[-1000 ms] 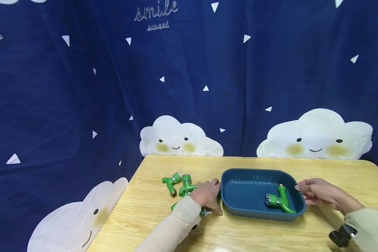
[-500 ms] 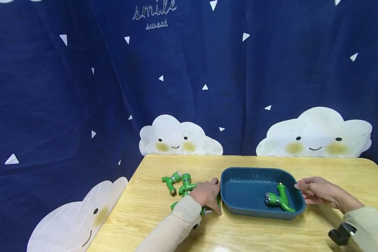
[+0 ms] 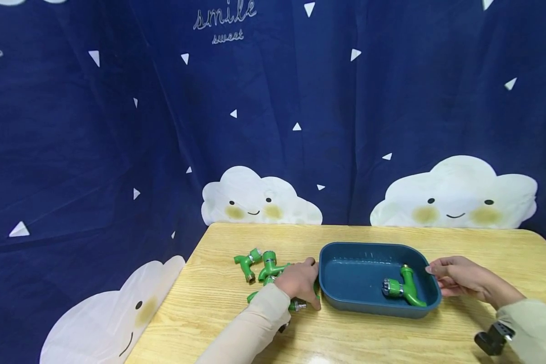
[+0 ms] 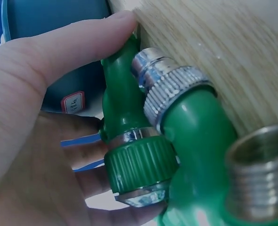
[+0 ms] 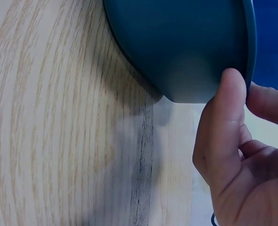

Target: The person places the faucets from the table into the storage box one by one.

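On the table (image 3: 191, 303) we have a dark blue tray (image 3: 352, 283), which we judge to be light, stiff plastic, likely to slide if nudged, so its rim seems the place to steady it. The right hand (image 3: 464, 280) does just that, pinching the rim at the tray's right end between thumb and fingers. The left hand (image 3: 298, 280), beside the tray's left end, is curled part-closed round a green tap (image 4: 124, 94), its thumb on the end away from the knob and its fingers behind the body. We see another tap (image 3: 408, 288) lying inside the tray, towards the right, and a far-left tap (image 3: 246, 265) out on the table; others lie partly hidden by the left hand, among them a nozzle tap (image 4: 200, 117) close against the held one. These all look rigid, not fragile, modest in weight and slick where glossy. We would grip the body, since the ribbed knob (image 4: 141, 162) offers friction but may turn, and the chrome collar (image 4: 131, 136) looks slippery.
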`<action>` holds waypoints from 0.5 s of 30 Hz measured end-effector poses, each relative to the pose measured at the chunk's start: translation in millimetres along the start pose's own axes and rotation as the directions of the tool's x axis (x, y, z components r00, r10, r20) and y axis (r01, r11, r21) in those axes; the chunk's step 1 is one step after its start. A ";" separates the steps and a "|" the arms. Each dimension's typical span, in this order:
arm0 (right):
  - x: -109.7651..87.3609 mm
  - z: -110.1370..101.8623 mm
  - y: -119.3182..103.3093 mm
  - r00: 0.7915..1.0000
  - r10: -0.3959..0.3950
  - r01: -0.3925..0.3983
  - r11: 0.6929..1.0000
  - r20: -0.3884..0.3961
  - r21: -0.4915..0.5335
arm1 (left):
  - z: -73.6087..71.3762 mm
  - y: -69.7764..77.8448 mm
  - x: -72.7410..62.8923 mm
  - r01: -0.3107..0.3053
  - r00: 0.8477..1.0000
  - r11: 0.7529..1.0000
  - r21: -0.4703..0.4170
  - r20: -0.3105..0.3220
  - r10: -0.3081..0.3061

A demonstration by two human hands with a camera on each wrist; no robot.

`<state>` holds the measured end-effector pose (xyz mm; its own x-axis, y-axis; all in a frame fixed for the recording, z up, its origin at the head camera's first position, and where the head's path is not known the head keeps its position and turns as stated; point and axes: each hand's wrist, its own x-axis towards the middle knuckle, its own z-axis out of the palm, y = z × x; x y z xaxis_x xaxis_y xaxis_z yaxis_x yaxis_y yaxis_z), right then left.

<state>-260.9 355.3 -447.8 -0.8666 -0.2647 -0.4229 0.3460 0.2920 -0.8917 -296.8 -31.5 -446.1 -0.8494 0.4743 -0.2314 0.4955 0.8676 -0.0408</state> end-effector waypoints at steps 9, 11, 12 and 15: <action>0.8 0.4 0.1 1.000 0.001 -0.001 1.000 -0.006 -0.002 | -0.8 -5.3 -3.7 -0.017 0.999 0.999 -0.041 -0.035 0.016; 1.3 0.1 0.9 1.000 0.000 0.000 1.000 -0.005 -0.003 | -2.0 -7.6 -4.1 -0.011 0.999 0.999 -0.053 -0.044 0.009; 1.4 0.0 1.2 1.000 0.000 -0.001 1.000 -0.006 -0.004 | -2.7 -9.0 -4.3 -0.006 0.999 0.999 -0.052 -0.048 0.004; 1.0 0.0 1.3 1.000 0.005 -0.005 1.000 -0.013 -0.010 | -5.4 -13.4 -5.5 0.006 0.997 0.998 -0.066 -0.074 -0.011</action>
<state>-261.3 355.5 -449.3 -0.8697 -0.2512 -0.4248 0.3464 0.3025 -0.8880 -299.8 -44.9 -439.1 -0.8658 0.4746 -0.1585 0.4774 0.8784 0.0223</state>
